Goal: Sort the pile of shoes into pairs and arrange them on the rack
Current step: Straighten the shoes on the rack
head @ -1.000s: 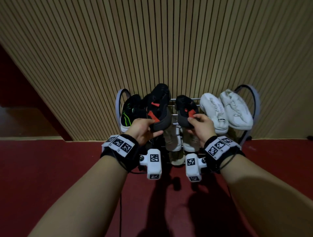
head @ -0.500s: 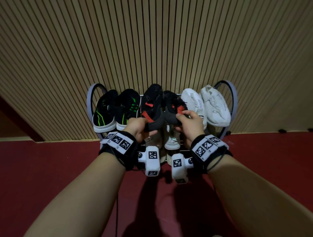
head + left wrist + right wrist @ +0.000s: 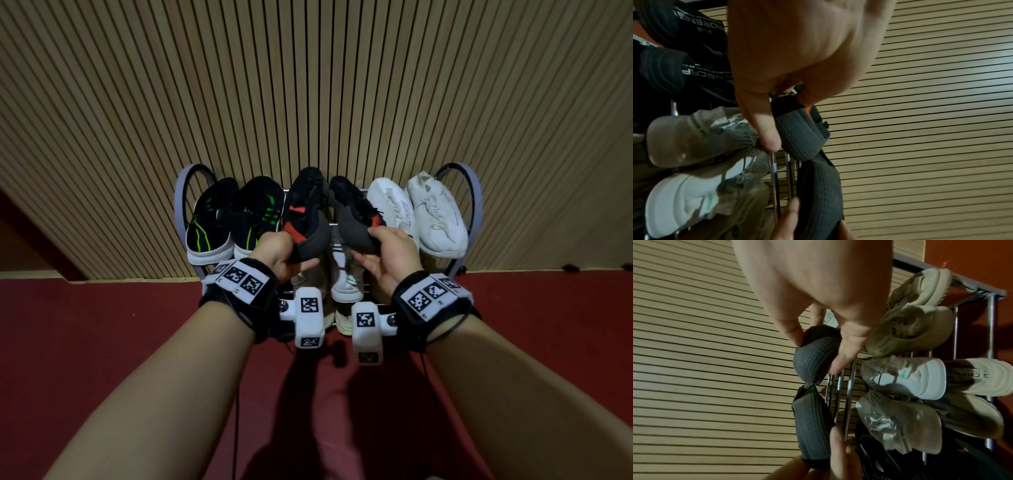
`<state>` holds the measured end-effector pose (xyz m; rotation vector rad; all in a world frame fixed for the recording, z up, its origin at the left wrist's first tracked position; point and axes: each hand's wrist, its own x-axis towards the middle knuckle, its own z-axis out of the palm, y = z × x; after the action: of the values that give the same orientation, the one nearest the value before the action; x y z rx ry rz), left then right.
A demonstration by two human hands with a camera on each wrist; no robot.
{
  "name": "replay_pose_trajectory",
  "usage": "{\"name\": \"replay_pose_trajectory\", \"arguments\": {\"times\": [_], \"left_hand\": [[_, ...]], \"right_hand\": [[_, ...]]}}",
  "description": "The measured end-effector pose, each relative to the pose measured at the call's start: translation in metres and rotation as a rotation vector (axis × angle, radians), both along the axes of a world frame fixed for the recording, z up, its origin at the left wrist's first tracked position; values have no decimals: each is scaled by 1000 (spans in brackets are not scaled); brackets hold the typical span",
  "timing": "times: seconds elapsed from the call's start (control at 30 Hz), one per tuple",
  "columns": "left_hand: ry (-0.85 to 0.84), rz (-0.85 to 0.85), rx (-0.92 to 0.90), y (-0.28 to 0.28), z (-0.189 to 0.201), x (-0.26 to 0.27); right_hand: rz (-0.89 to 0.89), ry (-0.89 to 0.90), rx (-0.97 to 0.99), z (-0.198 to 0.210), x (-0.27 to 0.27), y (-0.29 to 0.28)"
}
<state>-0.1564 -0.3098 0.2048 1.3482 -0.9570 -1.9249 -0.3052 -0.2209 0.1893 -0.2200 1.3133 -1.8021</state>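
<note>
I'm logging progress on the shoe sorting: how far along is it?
Done: on the rack's top shelf a black-and-green pair stands at the left and a white pair at the right; more light shoes sit on the shelves below. In hand: the left hand and right hand each hold a black-and-red shoe by its heel in the middle gap. Left: letting go. No pile is in view.
</note>
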Motion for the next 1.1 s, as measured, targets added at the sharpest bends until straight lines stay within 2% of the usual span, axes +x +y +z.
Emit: {"name": "replay_pose_trajectory", "arguments": {"times": [0.23, 0.37, 0.63, 0.87, 1.1], "left_hand": [[-15, 28, -14, -1, 0, -2], [-34, 44, -38, 0, -2, -2], [-200, 19, -183, 9, -16, -11], [-168, -53, -325, 5, -27, -8], [-381, -181, -513, 0, -39, -7]], "right_hand": [[47, -174, -78, -1, -4, -2], [49, -157, -78, -1, -3, -1], [66, 131, 90, -10, 7, -6], [55, 261, 149, -16, 4, -12], [41, 434, 231, -20, 4, -12]]}}
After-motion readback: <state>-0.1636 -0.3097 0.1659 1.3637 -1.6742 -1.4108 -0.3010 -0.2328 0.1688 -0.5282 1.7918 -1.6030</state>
